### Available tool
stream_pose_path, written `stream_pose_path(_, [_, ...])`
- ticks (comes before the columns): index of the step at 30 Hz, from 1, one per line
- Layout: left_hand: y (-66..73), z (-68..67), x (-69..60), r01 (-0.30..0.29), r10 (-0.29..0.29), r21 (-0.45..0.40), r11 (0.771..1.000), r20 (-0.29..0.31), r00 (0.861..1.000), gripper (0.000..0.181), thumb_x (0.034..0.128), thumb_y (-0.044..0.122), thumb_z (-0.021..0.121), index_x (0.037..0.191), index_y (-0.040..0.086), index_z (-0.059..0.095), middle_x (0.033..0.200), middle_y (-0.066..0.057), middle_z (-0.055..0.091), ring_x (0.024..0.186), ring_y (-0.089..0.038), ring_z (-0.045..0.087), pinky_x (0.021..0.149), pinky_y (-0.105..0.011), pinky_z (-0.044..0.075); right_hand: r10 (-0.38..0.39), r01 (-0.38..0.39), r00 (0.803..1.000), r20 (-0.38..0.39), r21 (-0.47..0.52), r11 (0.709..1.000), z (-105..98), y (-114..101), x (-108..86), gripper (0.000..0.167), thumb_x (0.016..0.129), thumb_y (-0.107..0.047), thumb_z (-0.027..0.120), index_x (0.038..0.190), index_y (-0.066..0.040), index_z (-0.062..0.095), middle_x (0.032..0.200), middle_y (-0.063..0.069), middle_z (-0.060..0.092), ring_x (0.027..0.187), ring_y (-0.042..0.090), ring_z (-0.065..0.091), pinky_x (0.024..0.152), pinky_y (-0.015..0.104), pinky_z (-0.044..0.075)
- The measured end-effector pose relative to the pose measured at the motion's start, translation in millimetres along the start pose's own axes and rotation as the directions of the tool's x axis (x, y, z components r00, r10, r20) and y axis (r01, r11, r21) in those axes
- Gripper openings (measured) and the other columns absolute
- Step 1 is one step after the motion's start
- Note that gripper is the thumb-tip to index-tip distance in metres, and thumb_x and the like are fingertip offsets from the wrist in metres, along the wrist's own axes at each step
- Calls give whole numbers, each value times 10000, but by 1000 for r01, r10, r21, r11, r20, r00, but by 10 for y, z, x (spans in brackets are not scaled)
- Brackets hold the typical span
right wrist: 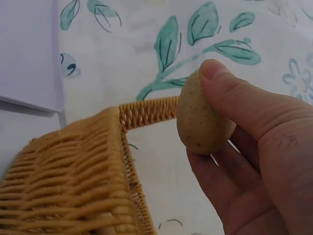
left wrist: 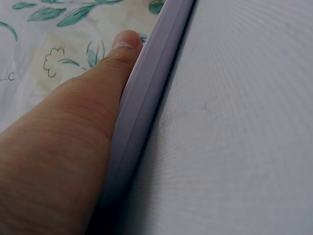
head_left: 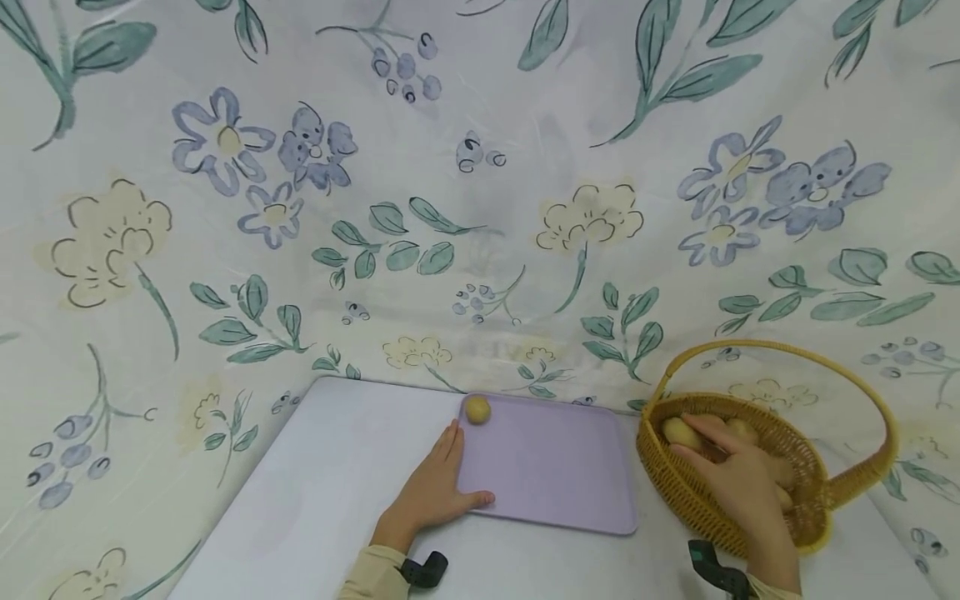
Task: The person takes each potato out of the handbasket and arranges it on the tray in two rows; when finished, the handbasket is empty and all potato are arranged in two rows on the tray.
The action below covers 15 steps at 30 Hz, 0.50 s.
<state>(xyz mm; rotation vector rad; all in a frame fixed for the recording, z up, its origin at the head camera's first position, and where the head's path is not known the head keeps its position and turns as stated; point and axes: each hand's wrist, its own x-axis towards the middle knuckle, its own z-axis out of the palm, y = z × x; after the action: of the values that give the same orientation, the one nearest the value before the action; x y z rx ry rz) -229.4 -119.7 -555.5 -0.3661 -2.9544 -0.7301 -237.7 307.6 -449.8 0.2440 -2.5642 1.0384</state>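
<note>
A lilac tray (head_left: 551,467) lies on the white table, with one small potato (head_left: 477,410) in its far left corner. My left hand (head_left: 431,487) rests against the tray's left side, its fingers straight along the edge and its thumb spread over the near rim. On the right, my right hand (head_left: 738,479) is over the wicker basket (head_left: 663,487). Between thumb and fingers it pinches a speckled potato (right wrist: 203,115), which the right wrist view shows above the basket's rim. Several more potatoes (head_left: 780,471) sit inside the basket, partly hidden by the hand.
The basket's tall arched handle (head_left: 780,346) rises over its far side and right end. Behind the white table (head_left: 330,467) stands a cloth backdrop (head_left: 480,217) printed with flowers and leaves. A narrow strip of table separates tray and basket.
</note>
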Motion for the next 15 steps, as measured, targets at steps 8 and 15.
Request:
stream_pose_path(8, [16, -16, 15, 3, -3, -22, 1000, -5, 1000, 1251, 790, 757, 673, 1598, -66, 189, 1707, -216, 123, 1589, -353, 166, 1275, -491, 273, -98, 98, 995, -14, 1, 995, 184, -28, 57, 477, 850, -260, 845, 1290, -121, 724, 1235, 130, 735, 1040, -200, 507, 816, -30, 430])
stream_pose_path(15, [3, 2, 28, -1, 1, -8, 1000, -3, 1000, 1258, 786, 762, 676, 1597, -68, 191, 1705, -220, 126, 1589, -352, 169, 1273, -489, 280, -148, 147, 989, 20, 62, 987, 313, -128, 115, 485, 850, -234, 842, 1293, -85, 712, 1298, 141, 712, 1127, -158, 523, 890, -52, 397])
